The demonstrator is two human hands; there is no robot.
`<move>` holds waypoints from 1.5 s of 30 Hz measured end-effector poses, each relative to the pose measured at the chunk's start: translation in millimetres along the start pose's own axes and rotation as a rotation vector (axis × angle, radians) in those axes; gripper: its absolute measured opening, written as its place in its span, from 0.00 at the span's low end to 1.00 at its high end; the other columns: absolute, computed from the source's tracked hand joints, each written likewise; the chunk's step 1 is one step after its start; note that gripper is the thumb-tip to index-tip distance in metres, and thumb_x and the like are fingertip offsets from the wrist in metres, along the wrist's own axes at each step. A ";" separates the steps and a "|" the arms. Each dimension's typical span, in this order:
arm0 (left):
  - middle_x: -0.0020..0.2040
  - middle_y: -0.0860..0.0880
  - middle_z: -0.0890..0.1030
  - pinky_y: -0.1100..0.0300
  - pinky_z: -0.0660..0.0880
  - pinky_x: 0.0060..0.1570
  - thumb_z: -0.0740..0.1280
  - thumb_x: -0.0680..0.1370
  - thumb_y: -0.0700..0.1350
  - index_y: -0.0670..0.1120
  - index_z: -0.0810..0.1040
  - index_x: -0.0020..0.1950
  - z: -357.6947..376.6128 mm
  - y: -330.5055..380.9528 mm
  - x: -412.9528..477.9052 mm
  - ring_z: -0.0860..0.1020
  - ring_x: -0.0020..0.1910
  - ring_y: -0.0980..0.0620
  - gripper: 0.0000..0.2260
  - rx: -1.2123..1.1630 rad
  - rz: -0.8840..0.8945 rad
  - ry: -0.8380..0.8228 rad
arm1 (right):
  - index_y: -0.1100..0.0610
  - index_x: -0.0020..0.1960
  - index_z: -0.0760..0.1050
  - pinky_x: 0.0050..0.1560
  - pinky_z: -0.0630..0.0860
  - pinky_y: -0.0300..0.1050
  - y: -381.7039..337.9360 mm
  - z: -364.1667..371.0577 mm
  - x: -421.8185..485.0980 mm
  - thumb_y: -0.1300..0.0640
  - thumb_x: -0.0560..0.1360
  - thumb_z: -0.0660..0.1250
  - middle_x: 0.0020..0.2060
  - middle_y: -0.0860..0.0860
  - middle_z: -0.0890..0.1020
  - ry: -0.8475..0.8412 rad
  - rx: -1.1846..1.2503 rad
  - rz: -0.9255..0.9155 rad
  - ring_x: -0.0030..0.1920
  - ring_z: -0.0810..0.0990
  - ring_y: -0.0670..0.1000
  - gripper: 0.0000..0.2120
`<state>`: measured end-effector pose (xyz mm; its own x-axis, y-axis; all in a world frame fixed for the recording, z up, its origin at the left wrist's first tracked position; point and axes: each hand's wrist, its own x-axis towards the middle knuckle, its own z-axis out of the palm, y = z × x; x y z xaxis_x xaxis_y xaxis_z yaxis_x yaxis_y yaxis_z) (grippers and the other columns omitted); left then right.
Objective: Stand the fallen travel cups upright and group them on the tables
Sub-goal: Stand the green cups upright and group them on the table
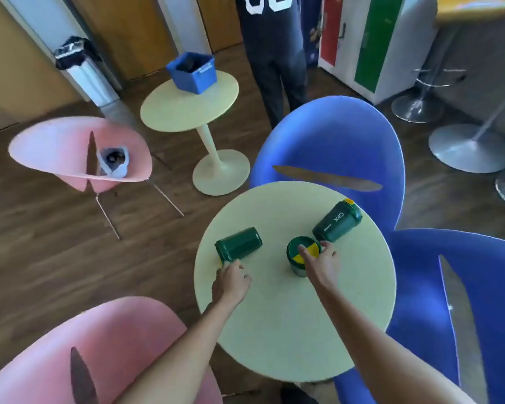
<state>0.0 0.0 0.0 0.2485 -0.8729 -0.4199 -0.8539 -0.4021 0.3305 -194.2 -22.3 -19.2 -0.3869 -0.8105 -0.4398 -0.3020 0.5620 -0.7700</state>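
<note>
Near table [274,330]: round, pale yellow; three green cups are on it.
Middle cup [301,256]: it stands upright, with a green and yellow lid on top.
Right hand [321,263]: the fingers lie over the lid of the middle cup and grasp it from above, at the side nearest the person.
Left cup [239,243]: it lies on its side near the left edge of the table, the lid end towards the person.
Left hand [231,282]: the fingertips touch the lid end of the left cup; the fingers are curled, but I cannot tell if they really grip it.
Right cup [337,221]: it lies on its side with white letters "OKK" on the wall, the lid end points away, the base is just beside the middle cup.
Far table [187,109]: same kind, well apart; a blue bin [193,72] stands on it.
Chairs: two blue chairs [333,141] at the right, two pink chairs [70,147] at the left.
Other person [274,53]: stands behind, only dark clothes show.
</note>
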 end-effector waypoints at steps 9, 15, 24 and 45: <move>0.64 0.44 0.72 0.48 0.68 0.63 0.71 0.72 0.42 0.47 0.72 0.66 -4.3 -30.9 91.5 0.69 0.65 0.42 0.23 0.077 0.002 0.165 | 0.48 0.61 0.71 0.61 0.74 0.60 12.0 21.0 19.2 0.36 0.58 0.70 0.54 0.56 0.80 0.037 0.193 0.198 0.58 0.77 0.60 0.34; 0.73 0.48 0.64 0.45 0.72 0.60 0.73 0.72 0.44 0.49 0.59 0.75 -0.5 -37.6 117.2 0.64 0.70 0.43 0.35 0.254 0.057 -0.044 | 0.48 0.60 0.71 0.61 0.75 0.60 11.7 21.1 16.9 0.36 0.58 0.72 0.56 0.54 0.79 0.062 0.236 0.203 0.58 0.78 0.57 0.34; 0.68 0.44 0.67 0.50 0.72 0.60 0.77 0.64 0.48 0.46 0.60 0.74 -4.0 -41.6 134.8 0.69 0.65 0.43 0.43 0.184 0.121 -0.187 | 0.55 0.64 0.71 0.41 0.73 0.38 2.8 15.2 16.4 0.55 0.69 0.77 0.55 0.55 0.80 0.032 0.323 0.241 0.51 0.80 0.52 0.27; 0.71 0.45 0.62 0.51 0.70 0.64 0.79 0.64 0.55 0.52 0.64 0.73 3.5 27.1 84.7 0.64 0.66 0.42 0.41 0.020 0.449 -0.043 | 0.56 0.65 0.71 0.41 0.73 0.37 6.3 12.3 15.8 0.54 0.69 0.77 0.54 0.54 0.80 0.012 0.387 0.205 0.49 0.80 0.49 0.27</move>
<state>-3.7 -83.8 -29.6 -0.1674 -0.9473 -0.2732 -0.8814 0.0196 0.4720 -191.5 -33.6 -36.7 -0.4154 -0.6857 -0.5977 0.1294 0.6058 -0.7850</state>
